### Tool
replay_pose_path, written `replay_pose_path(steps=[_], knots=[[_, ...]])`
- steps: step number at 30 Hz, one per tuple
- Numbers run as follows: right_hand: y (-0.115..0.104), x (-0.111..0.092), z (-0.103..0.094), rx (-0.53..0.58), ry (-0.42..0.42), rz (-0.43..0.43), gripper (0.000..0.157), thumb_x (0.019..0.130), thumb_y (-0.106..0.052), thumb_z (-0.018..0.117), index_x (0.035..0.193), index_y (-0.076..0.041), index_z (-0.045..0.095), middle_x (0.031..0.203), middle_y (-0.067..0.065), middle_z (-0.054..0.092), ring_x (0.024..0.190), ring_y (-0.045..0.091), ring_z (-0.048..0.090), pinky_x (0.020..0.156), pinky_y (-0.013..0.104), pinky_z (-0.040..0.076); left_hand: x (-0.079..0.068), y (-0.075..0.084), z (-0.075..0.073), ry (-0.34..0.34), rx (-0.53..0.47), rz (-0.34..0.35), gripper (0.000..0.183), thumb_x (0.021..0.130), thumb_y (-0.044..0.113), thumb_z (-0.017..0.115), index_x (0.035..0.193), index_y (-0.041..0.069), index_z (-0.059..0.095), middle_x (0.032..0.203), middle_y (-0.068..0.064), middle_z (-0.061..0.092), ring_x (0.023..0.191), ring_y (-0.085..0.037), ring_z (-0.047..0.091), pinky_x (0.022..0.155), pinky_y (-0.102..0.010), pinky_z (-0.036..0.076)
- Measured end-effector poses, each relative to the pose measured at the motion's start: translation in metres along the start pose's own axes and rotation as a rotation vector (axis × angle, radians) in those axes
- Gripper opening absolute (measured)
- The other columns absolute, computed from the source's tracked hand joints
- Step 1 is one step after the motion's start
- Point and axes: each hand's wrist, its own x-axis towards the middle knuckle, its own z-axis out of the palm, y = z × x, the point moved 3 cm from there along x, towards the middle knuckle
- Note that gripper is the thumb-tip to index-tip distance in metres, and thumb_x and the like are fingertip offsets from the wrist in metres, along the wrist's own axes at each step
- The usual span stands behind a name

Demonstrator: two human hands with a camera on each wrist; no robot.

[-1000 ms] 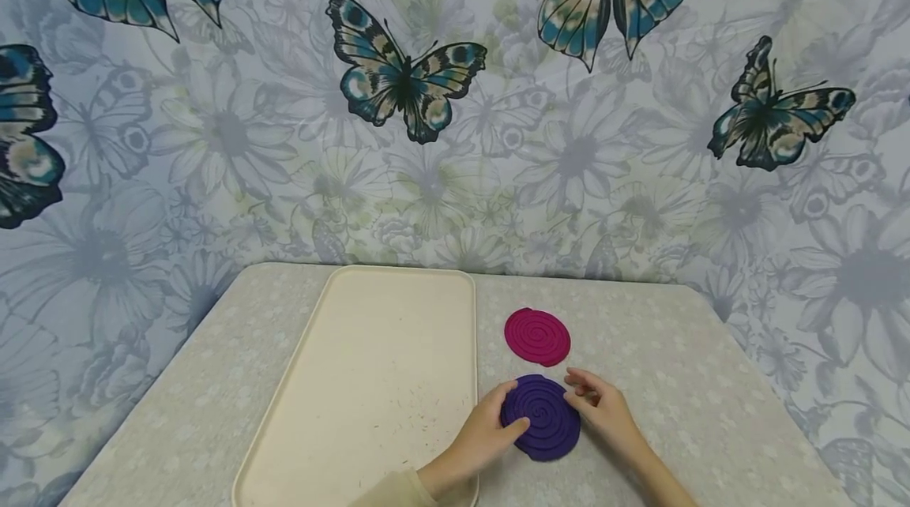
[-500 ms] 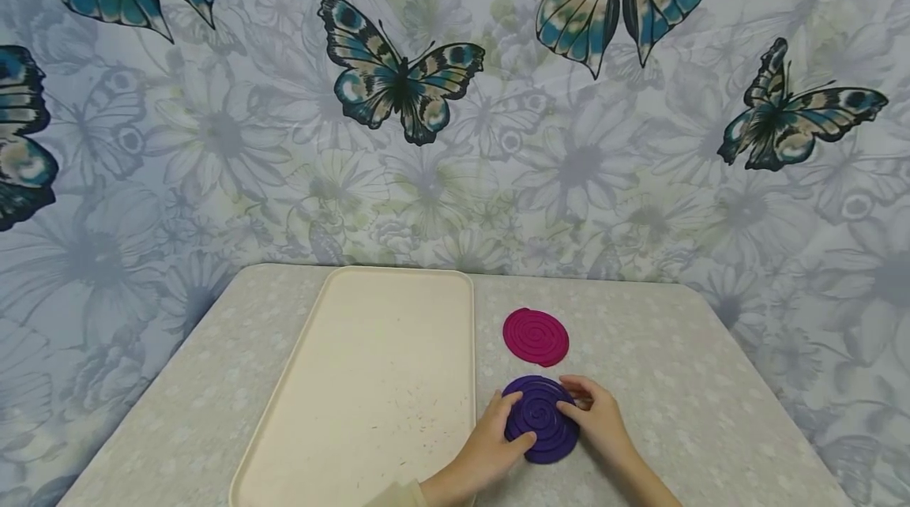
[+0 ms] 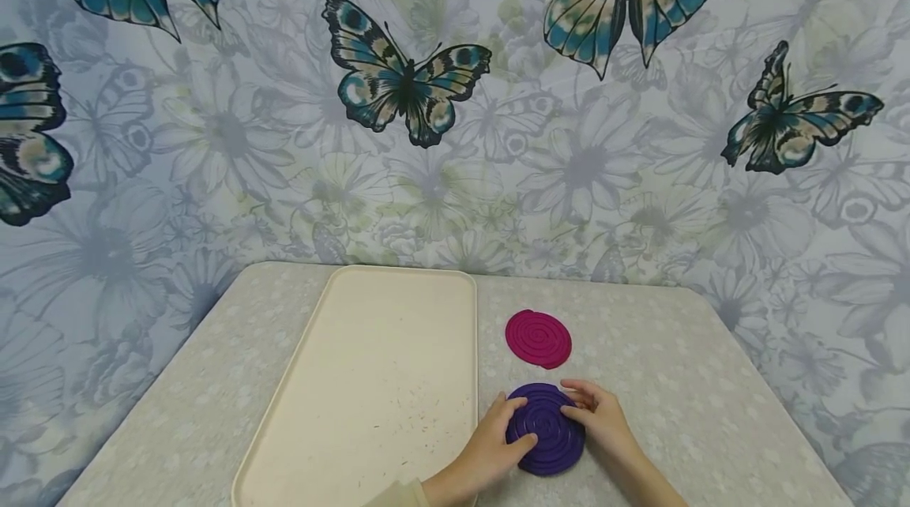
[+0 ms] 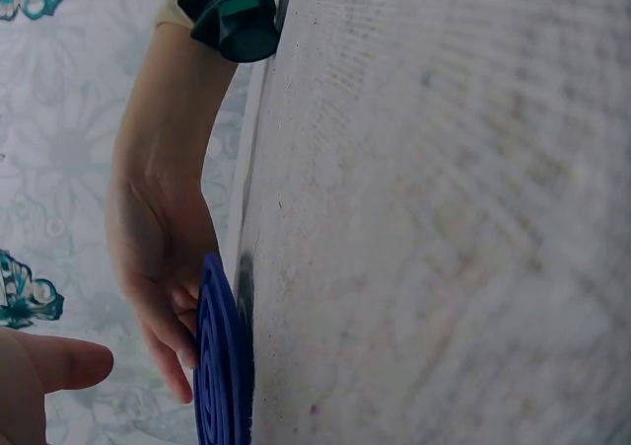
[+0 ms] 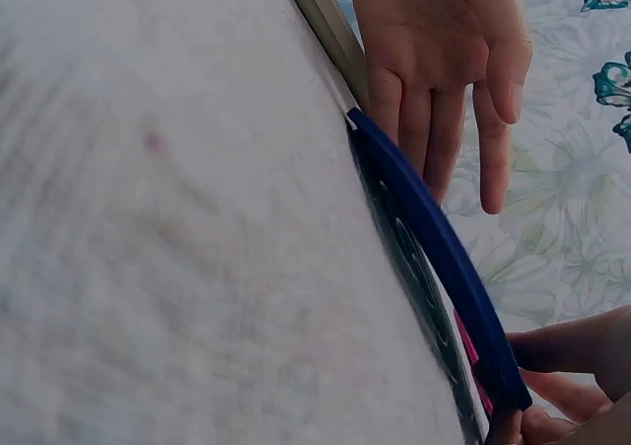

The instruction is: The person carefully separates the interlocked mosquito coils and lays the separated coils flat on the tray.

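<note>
A purple round mat with a raised spiral pattern [image 3: 546, 432] lies on the table at the tray's right side. My left hand [image 3: 486, 448] reaches over its left part, fingers and thumb extended across the surface; in the left wrist view that thumb [image 4: 69, 362] stands apart from the mat. With my right hand [image 3: 606, 422] I pinch the right edge. The right wrist view shows the thumb above and a fingertip [image 5: 505, 427] under that edge, with the mat tilted and its underside partly showing. Behind it a similar magenta round mat [image 3: 538, 339] lies flat.
A large cream tray [image 3: 370, 333] with small crumbs scattered on its front right part takes up the table's left half. A pale patterned cloth covers the table [image 3: 682, 365]. The butterfly-print wall [image 3: 604, 175] rises right behind it.
My right hand has come in from beside the purple mat to its edge and taken hold there. The purple mat has shifted slightly toward me. The magenta mat and tray stay put.
</note>
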Motion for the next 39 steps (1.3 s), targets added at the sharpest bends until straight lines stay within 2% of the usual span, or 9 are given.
replay_pose_path(steps=[4, 9, 13, 17, 20, 24, 29, 34, 39], knots=[[0.002, -0.002, -0.002, 0.061, -0.021, 0.045, 0.043, 0.079, 0.005, 0.069, 0.12, 0.01, 0.058, 0.098, 0.017, 0.07, 0.078, 0.001, 0.062, 0.069, 0.015, 0.05, -0.003, 0.0, 0.003, 0.0, 0.005, -0.008, 0.054, 0.088, 0.027, 0.061, 0.135, 0.002, 0.047, 0.148, -0.037, 0.026, 0.135, -0.054, 0.028, 0.104, -0.07, 0.027], [0.004, -0.004, -0.005, 0.195, -0.09, 0.119, 0.043, 0.084, 0.001, 0.065, 0.125, 0.009, 0.054, 0.088, -0.003, 0.07, 0.075, 0.001, 0.062, 0.065, 0.016, 0.051, -0.005, 0.001, 0.005, 0.029, 0.03, 0.034, 0.052, 0.088, 0.025, 0.061, 0.133, 0.002, 0.048, 0.145, -0.033, 0.033, 0.135, -0.051, 0.032, 0.105, -0.067, 0.029], [0.001, -0.004, -0.009, 0.311, -0.15, 0.133, 0.035, 0.087, 0.001, 0.062, 0.121, 0.003, 0.056, 0.083, -0.012, 0.066, 0.075, 0.0, 0.062, 0.065, 0.016, 0.053, -0.003, 0.001, 0.002, 0.072, 0.02, 0.093, 0.048, 0.088, 0.02, 0.062, 0.13, 0.001, 0.05, 0.135, -0.024, 0.047, 0.128, -0.042, 0.045, 0.105, -0.056, 0.038], [-0.014, -0.003, -0.013, 0.415, -0.167, 0.136, 0.03, 0.087, 0.005, 0.059, 0.115, -0.006, 0.057, 0.084, -0.012, 0.065, 0.075, 0.001, 0.063, 0.066, 0.015, 0.054, 0.004, 0.003, -0.009, 0.135, -0.103, 0.099, 0.046, 0.086, 0.011, 0.062, 0.129, 0.0, 0.049, 0.127, -0.02, 0.052, 0.112, -0.034, 0.058, 0.091, -0.037, 0.053], [-0.032, 0.0, -0.011, 0.482, -0.148, 0.115, 0.027, 0.087, 0.006, 0.058, 0.105, -0.014, 0.062, 0.084, -0.011, 0.065, 0.076, 0.001, 0.062, 0.067, 0.014, 0.053, 0.013, 0.007, -0.022, 0.188, -0.22, 0.102, 0.047, 0.085, 0.004, 0.064, 0.129, -0.001, 0.048, 0.12, -0.022, 0.055, 0.097, -0.031, 0.065, 0.074, -0.024, 0.056], [-0.062, 0.006, -0.006, 0.563, -0.118, 0.08, 0.028, 0.089, 0.004, 0.057, 0.09, -0.022, 0.066, 0.082, -0.011, 0.061, 0.073, 0.0, 0.059, 0.064, 0.013, 0.051, 0.024, 0.02, -0.047, 0.261, -0.291, 0.127, 0.047, 0.084, 0.001, 0.065, 0.128, 0.0, 0.05, 0.108, -0.025, 0.063, 0.083, -0.022, 0.069, 0.063, -0.016, 0.051], [-0.102, 0.015, 0.007, 0.603, -0.104, 0.101, 0.021, 0.091, -0.003, 0.059, 0.082, -0.02, 0.068, 0.077, -0.009, 0.065, 0.064, 0.002, 0.061, 0.057, 0.015, 0.051, 0.035, 0.036, -0.089, 0.384, -0.385, 0.091, 0.042, 0.084, 0.004, 0.069, 0.123, 0.002, 0.056, 0.094, -0.017, 0.07, 0.075, -0.005, 0.066, 0.068, -0.015, 0.051], [-0.128, 0.024, 0.022, 0.522, -0.132, 0.073, 0.014, 0.09, -0.008, 0.064, 0.079, -0.015, 0.069, 0.07, -0.007, 0.069, 0.061, 0.005, 0.065, 0.058, 0.019, 0.055, 0.037, 0.04, -0.122, 0.491, -0.508, 0.036, 0.034, 0.085, 0.006, 0.069, 0.118, 0.002, 0.06, 0.08, 0.004, 0.071, 0.07, -0.002, 0.065, 0.069, -0.017, 0.054], [-0.14, 0.03, 0.039, 0.379, -0.198, -0.051, 0.011, 0.089, -0.01, 0.064, 0.08, -0.007, 0.07, 0.066, -0.007, 0.065, 0.056, 0.006, 0.063, 0.053, 0.021, 0.055, 0.034, 0.037, -0.14, 0.578, -0.619, 0.019, 0.029, 0.089, 0.008, 0.065, 0.117, 0.0, 0.06, 0.075, 0.012, 0.069, 0.069, -0.002, 0.066, 0.067, -0.015, 0.054]])
